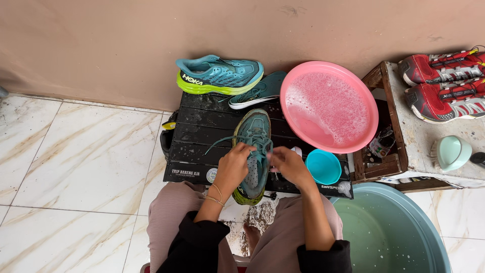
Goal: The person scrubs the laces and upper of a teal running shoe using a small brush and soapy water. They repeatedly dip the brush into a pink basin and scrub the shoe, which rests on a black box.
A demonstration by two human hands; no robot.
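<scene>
A teal running shoe (254, 135) with a yellow-green sole lies toe-away on a low black folding table (202, 131), its tongue spread apart. My left hand (233, 163) grips the shoe's left side near the lace eyelets, fingers pinching a teal lace. My right hand (289, 164) holds the right side of the lacing, fingers closed on the lace. A loose lace end (218, 142) trails off to the left. The matching shoe (218, 74) stands on its side against the wall, with a teal insole (257, 91) beside it.
A pink basin (328, 105) of soapy water sits on the table's right, a small blue cup (323, 167) below it. A grey-green tub (389, 230) stands at lower right. On a wooden bench (419, 131) lie red shoes (442, 83) and a mint brush (451, 153).
</scene>
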